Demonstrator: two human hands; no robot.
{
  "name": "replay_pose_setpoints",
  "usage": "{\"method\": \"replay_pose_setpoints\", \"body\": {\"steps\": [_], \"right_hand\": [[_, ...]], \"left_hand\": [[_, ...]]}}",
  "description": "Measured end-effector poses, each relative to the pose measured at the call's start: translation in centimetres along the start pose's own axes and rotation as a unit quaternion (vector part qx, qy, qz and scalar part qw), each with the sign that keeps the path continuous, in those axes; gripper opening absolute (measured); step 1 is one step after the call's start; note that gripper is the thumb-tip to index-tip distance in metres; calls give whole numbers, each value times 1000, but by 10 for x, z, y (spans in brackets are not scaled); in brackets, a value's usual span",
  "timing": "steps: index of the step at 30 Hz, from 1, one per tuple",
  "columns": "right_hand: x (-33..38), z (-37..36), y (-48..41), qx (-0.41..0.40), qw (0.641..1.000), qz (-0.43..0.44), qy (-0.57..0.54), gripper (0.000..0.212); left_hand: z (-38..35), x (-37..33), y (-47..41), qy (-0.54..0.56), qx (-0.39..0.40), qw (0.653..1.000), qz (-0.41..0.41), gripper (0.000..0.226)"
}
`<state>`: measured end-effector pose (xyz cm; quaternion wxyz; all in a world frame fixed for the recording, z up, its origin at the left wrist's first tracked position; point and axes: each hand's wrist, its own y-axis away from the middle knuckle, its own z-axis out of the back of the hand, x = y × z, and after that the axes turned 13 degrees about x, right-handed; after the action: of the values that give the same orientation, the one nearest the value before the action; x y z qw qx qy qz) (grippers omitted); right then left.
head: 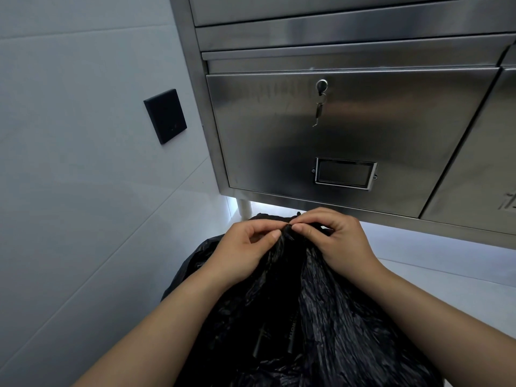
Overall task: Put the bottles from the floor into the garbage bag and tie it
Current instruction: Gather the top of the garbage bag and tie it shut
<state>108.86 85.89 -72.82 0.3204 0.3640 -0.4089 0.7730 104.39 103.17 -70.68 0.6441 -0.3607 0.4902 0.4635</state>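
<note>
A black plastic garbage bag (307, 317) fills the lower middle of the head view, its top gathered into a bunched neck. My left hand (245, 250) pinches that neck from the left with thumb and curled fingers. My right hand (332, 241) pinches it from the right, fingertips meeting the left hand's at the top of the bunch. No bottle shows; the bag's inside is hidden.
A stainless steel cabinet (349, 129) with a key in its lock (321, 88) stands just behind the bag on a white leg (244, 210). On the left, a white tiled wall carries a black panel (165, 116). Pale floor (435, 263) lies to the right.
</note>
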Motion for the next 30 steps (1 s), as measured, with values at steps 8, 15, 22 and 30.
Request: {"method": "replay_pose_setpoints", "body": {"steps": [8,15,22,30], "right_hand": [[-1,1,2,-15,1000,-23,-14,13],[1,1,2,-29,997,-61,-40,12],[0,3,1,-30,996,-80,-37,16],[5,0,3,-60,993,-92,-37,15]], "left_hand": [[-7,6,-1,-88,33,994,59,20],[-3,9,-4,-51,-137,989,35,17],[-4,3,-2,32,-121,992,17,11],[0,3,-3,63,-126,989,48,17]]}}
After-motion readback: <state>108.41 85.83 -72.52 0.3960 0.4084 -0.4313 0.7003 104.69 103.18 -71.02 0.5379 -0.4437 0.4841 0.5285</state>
